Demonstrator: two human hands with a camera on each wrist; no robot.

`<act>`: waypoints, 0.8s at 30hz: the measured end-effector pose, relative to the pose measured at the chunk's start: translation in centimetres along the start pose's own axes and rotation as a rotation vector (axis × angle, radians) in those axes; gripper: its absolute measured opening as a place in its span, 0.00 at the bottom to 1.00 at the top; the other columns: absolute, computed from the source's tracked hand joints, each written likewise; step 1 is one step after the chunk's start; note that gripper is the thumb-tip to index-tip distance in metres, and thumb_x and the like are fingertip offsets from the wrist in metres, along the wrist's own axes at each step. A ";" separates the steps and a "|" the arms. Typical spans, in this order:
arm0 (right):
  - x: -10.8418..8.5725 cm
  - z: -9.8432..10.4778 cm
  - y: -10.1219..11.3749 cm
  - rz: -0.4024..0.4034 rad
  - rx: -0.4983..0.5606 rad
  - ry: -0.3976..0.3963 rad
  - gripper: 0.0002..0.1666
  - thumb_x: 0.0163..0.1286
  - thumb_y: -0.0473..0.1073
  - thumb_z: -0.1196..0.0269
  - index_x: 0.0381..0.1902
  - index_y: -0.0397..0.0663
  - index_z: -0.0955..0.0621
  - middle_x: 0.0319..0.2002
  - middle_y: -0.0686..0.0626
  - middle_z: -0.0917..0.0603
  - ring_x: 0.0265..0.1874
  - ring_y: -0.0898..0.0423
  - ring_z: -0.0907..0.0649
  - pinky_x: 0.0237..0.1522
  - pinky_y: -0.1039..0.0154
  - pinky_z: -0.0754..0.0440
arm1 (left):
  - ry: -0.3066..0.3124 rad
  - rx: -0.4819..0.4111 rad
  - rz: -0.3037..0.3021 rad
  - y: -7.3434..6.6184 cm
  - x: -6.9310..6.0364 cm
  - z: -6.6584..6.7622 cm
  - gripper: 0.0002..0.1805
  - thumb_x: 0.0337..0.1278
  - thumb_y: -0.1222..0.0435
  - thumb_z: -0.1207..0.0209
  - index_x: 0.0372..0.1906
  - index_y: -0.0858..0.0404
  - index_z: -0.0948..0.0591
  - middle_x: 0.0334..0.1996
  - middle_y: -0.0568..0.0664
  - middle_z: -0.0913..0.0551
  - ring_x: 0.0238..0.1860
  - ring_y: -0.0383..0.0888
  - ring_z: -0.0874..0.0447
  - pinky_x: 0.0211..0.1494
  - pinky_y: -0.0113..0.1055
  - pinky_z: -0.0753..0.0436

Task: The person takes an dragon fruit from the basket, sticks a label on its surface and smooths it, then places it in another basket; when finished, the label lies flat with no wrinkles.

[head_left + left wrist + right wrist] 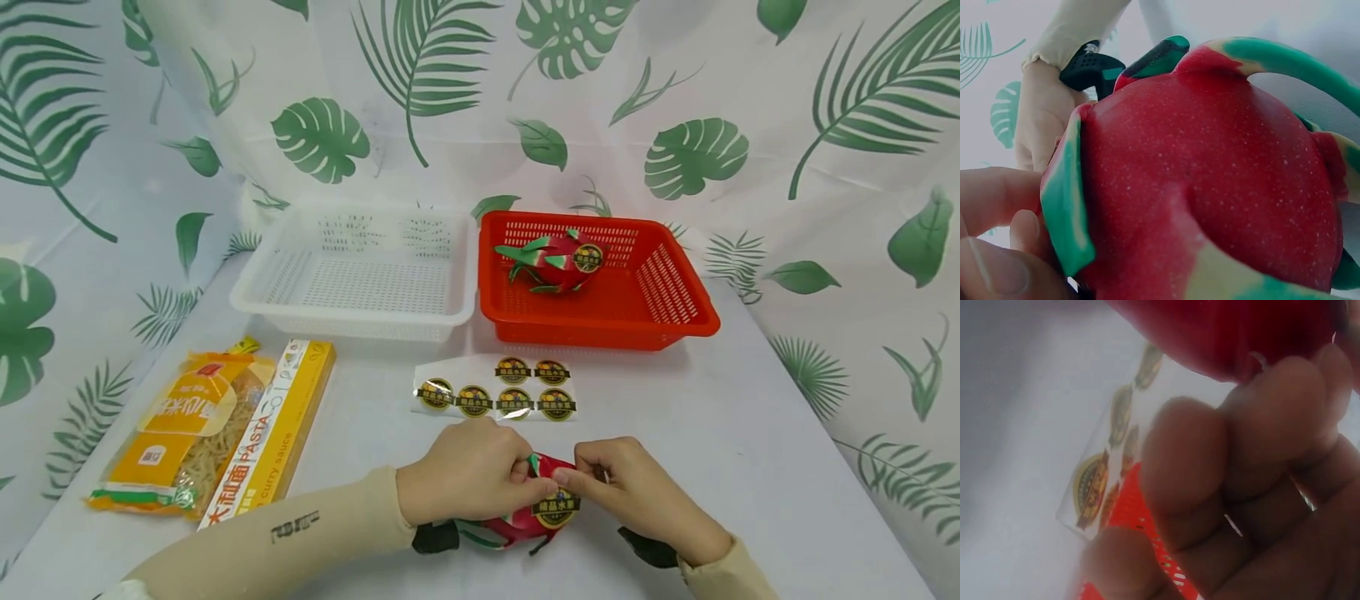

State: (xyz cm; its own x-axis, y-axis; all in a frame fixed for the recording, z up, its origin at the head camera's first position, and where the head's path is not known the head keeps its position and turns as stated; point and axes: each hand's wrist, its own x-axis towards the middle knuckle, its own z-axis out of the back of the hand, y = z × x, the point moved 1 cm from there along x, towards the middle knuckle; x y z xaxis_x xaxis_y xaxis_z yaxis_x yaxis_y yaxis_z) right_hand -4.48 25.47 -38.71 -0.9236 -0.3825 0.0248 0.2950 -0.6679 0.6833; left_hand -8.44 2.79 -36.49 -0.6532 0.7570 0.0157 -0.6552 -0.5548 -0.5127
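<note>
A red dragon fruit (517, 527) with green-tipped scales lies on the table in front of me, partly covered by both hands. My left hand (468, 471) grips it from the left and above; its fingertips show beside a green scale in the left wrist view, where the fruit (1210, 150) fills most of the picture. On its right side sits a round black-and-gold sticker (557, 508). My right hand (637, 483) has curled fingers, with thumb and index finger pinching the fruit's upper right by that sticker. Just beyond lies a sheet of several such stickers (474, 400).
A red basket (592, 329) at the back holds another stickered dragon fruit (558, 262). To its left stands a white basket (352, 312). A yellow noodle bag (161, 442) and a pasta box (273, 425) lie at the left, close to my left forearm.
</note>
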 end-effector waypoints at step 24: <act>-0.9 1.0 -0.8 0.069 0.019 0.124 0.21 0.63 0.60 0.26 0.26 0.62 0.26 0.21 0.62 0.25 0.23 0.63 0.26 0.26 0.72 0.29 | -0.064 0.306 0.054 -1.1 -0.4 -0.7 0.34 0.44 0.25 0.34 0.14 0.47 0.30 0.08 0.34 0.38 0.11 0.33 0.38 0.11 0.27 0.42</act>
State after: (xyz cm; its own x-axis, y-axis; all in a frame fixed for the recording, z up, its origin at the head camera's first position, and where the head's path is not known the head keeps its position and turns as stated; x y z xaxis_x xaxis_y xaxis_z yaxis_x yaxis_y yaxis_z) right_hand -4.13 26.93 -38.55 -0.8636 -0.5039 -0.0170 0.3512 -0.6253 0.6969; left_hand -7.18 3.30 -36.50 -0.7061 0.7060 0.0543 -0.6966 -0.6788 -0.2325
